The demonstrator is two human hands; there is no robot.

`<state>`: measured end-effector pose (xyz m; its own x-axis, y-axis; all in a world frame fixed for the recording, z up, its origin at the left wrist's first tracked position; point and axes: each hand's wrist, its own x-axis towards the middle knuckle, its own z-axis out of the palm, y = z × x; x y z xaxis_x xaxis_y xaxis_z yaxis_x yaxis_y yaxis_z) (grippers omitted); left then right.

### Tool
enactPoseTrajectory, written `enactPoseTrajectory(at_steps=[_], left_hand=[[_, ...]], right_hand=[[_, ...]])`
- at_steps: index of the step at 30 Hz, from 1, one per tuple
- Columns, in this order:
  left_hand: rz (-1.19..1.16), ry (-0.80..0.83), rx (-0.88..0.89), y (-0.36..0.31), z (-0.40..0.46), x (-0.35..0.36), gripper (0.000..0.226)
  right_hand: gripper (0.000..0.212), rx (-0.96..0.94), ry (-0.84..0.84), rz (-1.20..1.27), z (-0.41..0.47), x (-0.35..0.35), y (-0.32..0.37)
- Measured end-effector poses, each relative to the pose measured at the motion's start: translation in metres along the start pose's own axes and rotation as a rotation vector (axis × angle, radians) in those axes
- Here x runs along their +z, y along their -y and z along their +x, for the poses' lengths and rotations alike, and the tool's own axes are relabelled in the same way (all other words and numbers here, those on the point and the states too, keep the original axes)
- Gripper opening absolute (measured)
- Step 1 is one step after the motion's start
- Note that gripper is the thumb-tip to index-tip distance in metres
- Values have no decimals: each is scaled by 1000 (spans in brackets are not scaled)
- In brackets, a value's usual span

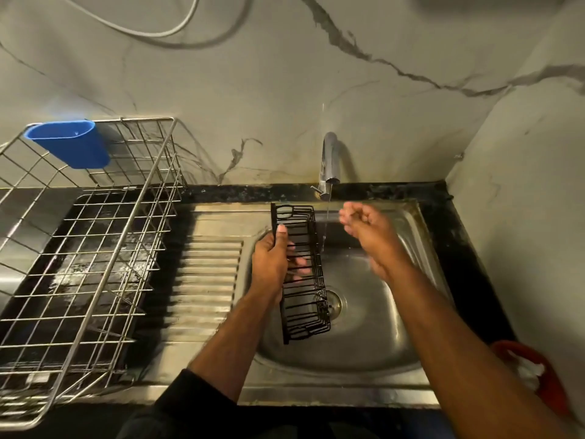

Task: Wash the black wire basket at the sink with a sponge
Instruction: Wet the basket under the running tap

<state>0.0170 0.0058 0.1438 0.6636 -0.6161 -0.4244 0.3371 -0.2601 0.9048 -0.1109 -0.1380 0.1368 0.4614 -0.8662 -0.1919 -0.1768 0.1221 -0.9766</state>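
The long black wire basket point(304, 280) stands on end over the steel sink point(364, 337), tipped on its side. My left hand point(270, 264) grips its left rim, thumb on the outside and fingers curled through the wires. My right hand point(368, 229) hovers to the right of the basket, near the thin stream of water from the tap point(329, 163). Its fingers are loosely curled and hold nothing. No sponge is in view.
A steel dish rack point(95, 248) with a blue plastic cup point(71, 144) fills the counter on the left, beside the ribbed drainboard point(205, 280). A red container point(544, 372) with something white in it sits at the lower right. Marble wall runs behind and to the right.
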Motion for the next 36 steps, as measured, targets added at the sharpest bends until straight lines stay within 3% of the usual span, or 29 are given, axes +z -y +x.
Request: enactPoseTrajectory(at_steps=[2, 6, 10, 12, 14, 21, 25, 27, 29, 32, 36], left_hand=[[2, 4, 3, 0, -3, -2, 45], [-28, 81, -38, 1, -4, -10, 43], [-92, 190, -119, -2, -7, -15, 43], [-112, 186, -128, -2, -6, -15, 42], [-125, 159, -137, -1, -3, -17, 42], [-145, 185, -168, 6, 10, -7, 45], [-125, 241, -205, 3, 12, 14, 53], [-121, 279, -206, 0, 12, 21, 52], [-115, 321, -214, -4, 13, 27, 54], [-130, 359, -229, -5, 14, 34, 57], [-137, 380, -225, -6, 15, 38, 47]], right_hand=[[26, 96, 50, 263, 12, 8, 14], [42, 408, -68, 729, 36, 25, 40], [34, 501, -15, 663, 48, 44, 47], [32, 513, -52, 721, 53, 47, 50], [32, 500, 30, 619, 52, 47, 51], [17, 198, 194, 173, 33, 29, 50], [12, 131, 74, 75, 19, 12, 52], [15, 132, 133, -38, 10, 5, 55], [18, 141, 117, -4, 2, -1, 52], [22, 131, -63, 26, 2, -10, 46], [37, 191, 37, 297, 2, -6, 46]])
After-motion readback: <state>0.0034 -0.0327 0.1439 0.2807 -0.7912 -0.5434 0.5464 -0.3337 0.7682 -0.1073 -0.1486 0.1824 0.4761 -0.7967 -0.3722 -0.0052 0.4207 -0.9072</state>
